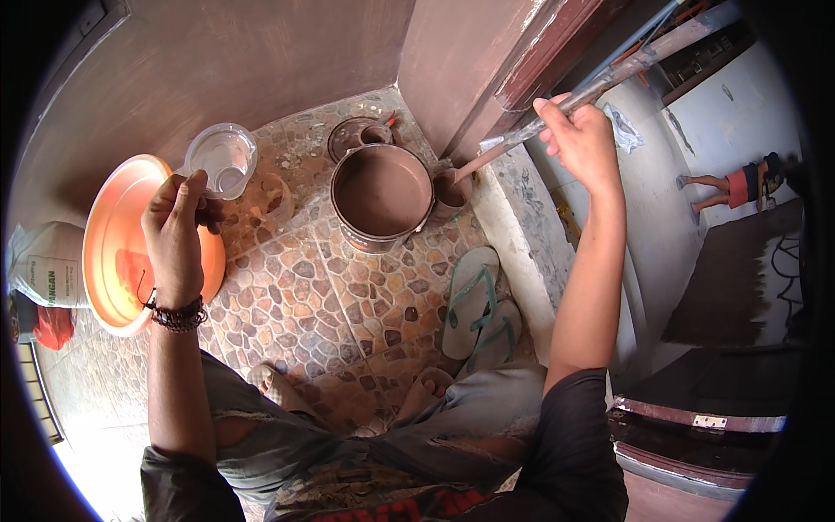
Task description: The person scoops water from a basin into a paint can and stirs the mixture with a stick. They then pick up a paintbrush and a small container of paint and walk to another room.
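Easiest way through from what I can see is the stone-patterned tile floor (300, 291) between the big round orange plastic basin (106, 248) and the pale flip-flops with green straps (470, 300): a hand could slide right up to the near side of the round bucket of brown liquid (383, 191). Far side's cramped, with a dark round lid (344, 137) carrying a little brown-smeared cup (376, 134), and the brown wall (287, 52) behind. Right side's worse: a small round brown pot (448, 203) sits just beside the bucket, a pale stained ledge (531, 239) is close past it, and the right grip (574, 143) has a long grey-smeared pole (648, 59) slanting across. The left grip's (181, 209) clear round plastic tub (217, 150) blocks the air by the basin.
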Demonstrator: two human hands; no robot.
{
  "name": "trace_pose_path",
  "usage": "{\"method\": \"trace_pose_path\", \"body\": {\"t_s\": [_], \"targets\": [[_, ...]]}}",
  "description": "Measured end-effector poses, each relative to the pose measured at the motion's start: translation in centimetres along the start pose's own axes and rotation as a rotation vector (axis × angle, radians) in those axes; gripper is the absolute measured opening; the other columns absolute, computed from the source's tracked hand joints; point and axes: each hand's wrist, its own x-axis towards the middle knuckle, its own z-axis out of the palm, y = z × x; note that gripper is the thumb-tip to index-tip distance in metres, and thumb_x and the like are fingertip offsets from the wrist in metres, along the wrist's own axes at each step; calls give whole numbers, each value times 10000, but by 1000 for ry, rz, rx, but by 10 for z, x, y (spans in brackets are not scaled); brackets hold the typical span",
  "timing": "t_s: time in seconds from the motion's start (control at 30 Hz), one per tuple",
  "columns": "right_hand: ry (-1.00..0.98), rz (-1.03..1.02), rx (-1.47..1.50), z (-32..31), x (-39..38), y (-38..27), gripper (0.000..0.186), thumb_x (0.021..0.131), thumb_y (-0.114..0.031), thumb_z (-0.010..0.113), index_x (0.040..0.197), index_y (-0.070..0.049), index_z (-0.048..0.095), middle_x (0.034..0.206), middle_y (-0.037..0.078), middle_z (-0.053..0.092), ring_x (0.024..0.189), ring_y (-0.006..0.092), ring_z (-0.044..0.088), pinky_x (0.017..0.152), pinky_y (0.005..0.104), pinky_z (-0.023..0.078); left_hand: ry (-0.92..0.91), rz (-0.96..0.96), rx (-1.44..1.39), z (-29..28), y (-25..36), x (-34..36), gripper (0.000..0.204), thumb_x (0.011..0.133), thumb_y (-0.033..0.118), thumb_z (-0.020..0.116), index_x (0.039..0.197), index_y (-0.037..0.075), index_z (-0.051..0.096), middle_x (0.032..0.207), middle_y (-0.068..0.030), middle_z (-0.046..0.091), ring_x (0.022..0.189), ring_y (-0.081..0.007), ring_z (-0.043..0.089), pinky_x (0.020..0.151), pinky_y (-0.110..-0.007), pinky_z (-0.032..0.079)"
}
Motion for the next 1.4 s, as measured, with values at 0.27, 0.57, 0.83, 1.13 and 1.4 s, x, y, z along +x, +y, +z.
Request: {"method": "trace_pose_path", "body": {"t_s": [0.27, 0.57, 0.83, 1.13, 1.4], "targets": [[4, -14, -35, -3, -1, -1, 342, 894, -326, 663, 937, 12, 683, 653, 56, 639, 531, 98, 586, 535, 255, 495, -4, -10, 10, 0, 0, -1, 251, 964, 183, 581, 752, 50, 599, 659, -39, 635, 568, -87, 571, 551, -235, 442], [3, -25, -15, -4, -2, -2, 342, 887, -325, 669, 918, 15, 679, 642, 51, 632, 527, 97, 582, 524, 255, 488, -11, -13, 11, -1, 1, -3, 251, 965, 191, 581, 759, 49, 604, 661, -37, 634, 569, -87, 573, 547, -236, 438], [-27, -13, -14, -4, -1, -1, 341, 888, -370, 680, 955, -36, 646, 677, 15, 596, 521, 55, 512, 425, 209, 382, -9, -12, 16, -1, 1, -4, 250, 966, 195, 582, 759, 55, 602, 662, -38, 639, 568, -88, 581, 545, -231, 438], [-7, -31, -5, -3, -3, -5, 332, 891, -312, 664, 921, 18, 683, 629, 48, 619, 521, 96, 572, 512, 255, 479, -14, -14, 18, 1, 2, -4, 248, 967, 200, 580, 768, 53, 602, 668, -37, 637, 576, -88, 584, 554, -235, 439], [-39, -9, -23, -2, -1, -2, 342, 887, -375, 683, 953, -42, 648, 676, 14, 597, 515, 53, 512, 414, 207, 374, -16, -34, 35, 2, 2, -4, 252, 966, 201, 582, 762, 54, 597, 664, -34, 630, 575, -87, 578, 555, -236, 441]]}}
